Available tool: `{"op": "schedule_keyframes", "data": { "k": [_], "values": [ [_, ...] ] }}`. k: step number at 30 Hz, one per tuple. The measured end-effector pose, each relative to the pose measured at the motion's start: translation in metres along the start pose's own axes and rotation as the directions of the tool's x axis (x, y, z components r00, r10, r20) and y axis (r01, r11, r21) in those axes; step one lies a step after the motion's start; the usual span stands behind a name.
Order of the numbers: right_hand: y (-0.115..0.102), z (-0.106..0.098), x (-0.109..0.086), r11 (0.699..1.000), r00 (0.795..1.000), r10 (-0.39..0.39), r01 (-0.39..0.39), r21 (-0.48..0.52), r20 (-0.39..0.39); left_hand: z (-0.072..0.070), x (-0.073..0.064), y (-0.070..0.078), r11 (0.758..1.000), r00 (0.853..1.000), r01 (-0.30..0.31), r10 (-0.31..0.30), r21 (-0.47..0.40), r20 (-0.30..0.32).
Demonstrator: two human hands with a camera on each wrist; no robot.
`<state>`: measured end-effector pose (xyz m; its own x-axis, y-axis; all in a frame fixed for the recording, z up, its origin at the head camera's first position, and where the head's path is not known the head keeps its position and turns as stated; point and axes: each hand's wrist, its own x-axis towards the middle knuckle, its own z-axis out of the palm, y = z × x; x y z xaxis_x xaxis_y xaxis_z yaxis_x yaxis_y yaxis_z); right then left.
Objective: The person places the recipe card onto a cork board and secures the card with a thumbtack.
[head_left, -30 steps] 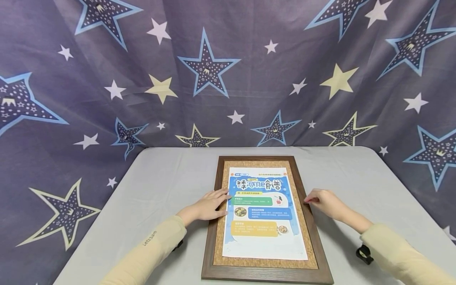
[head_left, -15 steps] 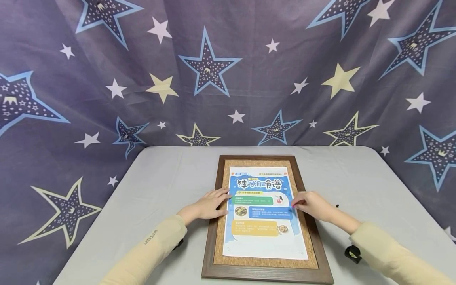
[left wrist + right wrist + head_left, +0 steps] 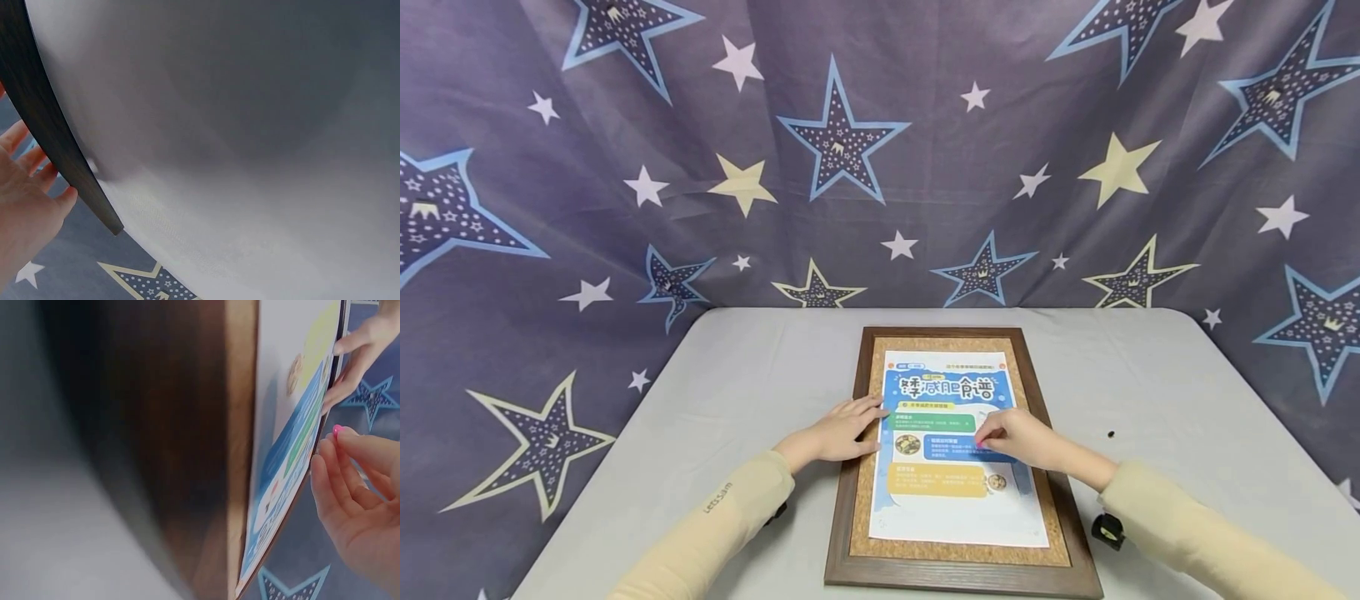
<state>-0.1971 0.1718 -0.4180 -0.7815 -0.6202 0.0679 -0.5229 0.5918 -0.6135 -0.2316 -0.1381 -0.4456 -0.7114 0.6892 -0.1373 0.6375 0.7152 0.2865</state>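
A printed poster (image 3: 955,521) lies on a corkboard (image 3: 925,550) with a dark wooden frame (image 3: 955,575). Small orange-red round pins (image 3: 1002,367) show at the poster's two top corners. My left hand (image 3: 835,432) rests across the frame's left side, fingers spread and fingertips at the poster's left edge. Over the right half of the poster, my right hand (image 3: 1026,437) pinches a pink pushpin (image 3: 338,430) between thumb and index finger. Its other fingers are loosely bent in the right wrist view. From the left wrist, the left hand (image 3: 28,200) overlaps the frame's dark edge.
The board lies on a table with a pale grey cover (image 3: 760,358). A tiny dark object (image 3: 1111,433) sits on the cover right of the frame. Behind the table hangs a star-patterned curtain (image 3: 917,167).
My right hand has moved left from the frame's right edge to over the poster, now with a pink pushpin in its pinch. The tiny dark object has come into view. The left hand stays put.
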Motion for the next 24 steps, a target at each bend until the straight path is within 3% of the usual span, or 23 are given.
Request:
{"op": "schedule_keyframes", "data": {
  "k": [9,24],
  "values": [
    [-0.016,0.016,0.016,0.995,0.995,-0.090,0.088,0.040,0.047,0.000,0.000,0.000,1.000,1.000,0.007,-0.007,-0.006,0.004],
    [-0.042,0.040,0.035,0.982,0.983,-0.107,0.081,0.171,0.148,0.000,0.000,0.000,1.000,1.000,0.012,-0.012,0.001,0.001]
  ]
}}
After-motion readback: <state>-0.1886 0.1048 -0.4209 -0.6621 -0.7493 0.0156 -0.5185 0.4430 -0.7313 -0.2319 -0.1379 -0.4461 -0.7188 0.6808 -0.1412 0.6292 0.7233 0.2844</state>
